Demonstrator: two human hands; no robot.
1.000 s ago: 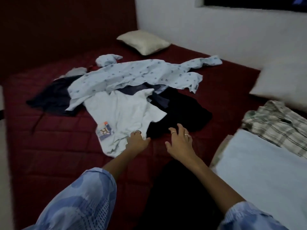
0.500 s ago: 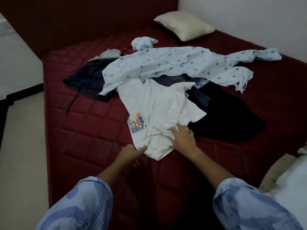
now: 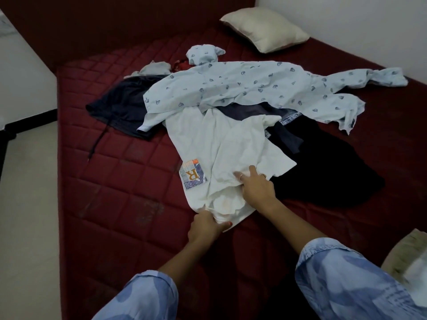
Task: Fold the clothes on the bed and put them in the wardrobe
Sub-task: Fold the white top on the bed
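Note:
A pile of clothes lies on the dark red bed (image 3: 120, 181). Nearest me is a white T-shirt (image 3: 221, 144) with a printed "R" patch. My left hand (image 3: 205, 225) grips its near hem. My right hand (image 3: 254, 190) pinches the white cloth a little farther up, beside a black garment (image 3: 323, 172). A pale blue patterned shirt (image 3: 242, 88) is spread across the pile's far side. A dark navy garment (image 3: 122, 105) with a drawstring lies at the left.
A cream pillow (image 3: 265, 28) sits at the bed's far corner by the white wall. Another cushion edge (image 3: 406, 257) shows at the lower right. The pale floor (image 3: 27, 204) runs along the bed's left side.
My view has swung left over the second. My left hand slid from the T-shirt's middle down to its near hem and took hold. My right hand came off the black garment onto the white cloth.

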